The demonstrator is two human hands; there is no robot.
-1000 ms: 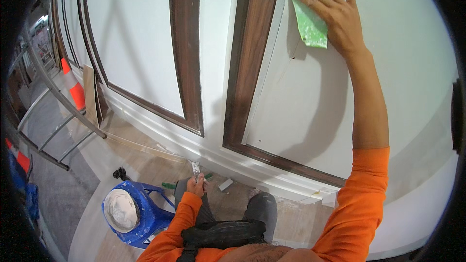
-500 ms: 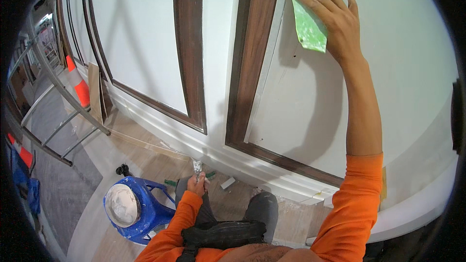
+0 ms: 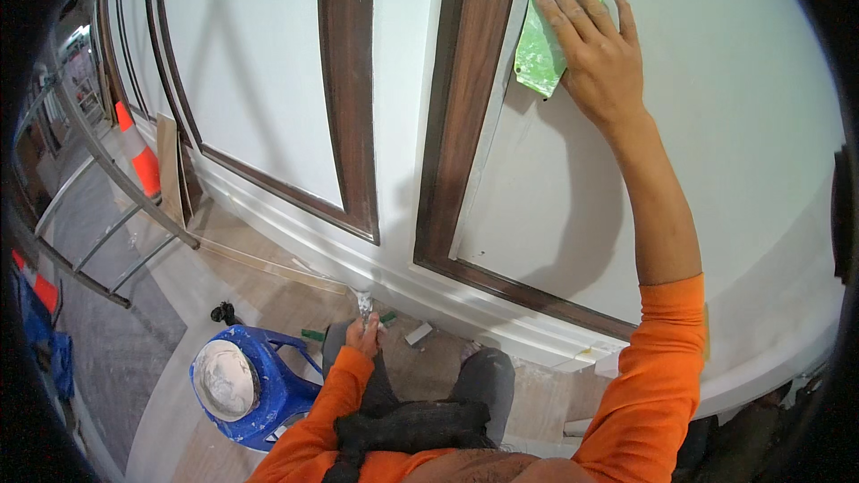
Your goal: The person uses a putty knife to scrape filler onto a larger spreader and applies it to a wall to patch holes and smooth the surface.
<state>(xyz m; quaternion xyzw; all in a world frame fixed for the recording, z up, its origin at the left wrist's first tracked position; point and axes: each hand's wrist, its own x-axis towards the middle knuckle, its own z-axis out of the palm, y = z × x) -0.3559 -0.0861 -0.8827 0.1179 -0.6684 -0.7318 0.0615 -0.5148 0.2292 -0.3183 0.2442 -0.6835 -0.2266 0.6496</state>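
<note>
My right hand is raised against the white wall panel, its fingers spread over a green flexible sheet smeared with white. The sheet lies close against the panel, beside the dark brown wooden trim; my thumb is hidden. Low down near my knee, my left hand is wrapped round the handle of a putty knife whose blade is coated white and points toward the wall. To its left, a shallow round container of white putty rests on a blue plastic stool.
At the left leans a metal ladder, with an orange and white traffic cone behind it. White baseboard runs along the wall's foot. A small white block and green scraps lie on the wooden floor.
My right hand and the green sheet have slid a little left along the panel, toward the brown trim. The left hand with the putty knife has stayed nearly in place.
</note>
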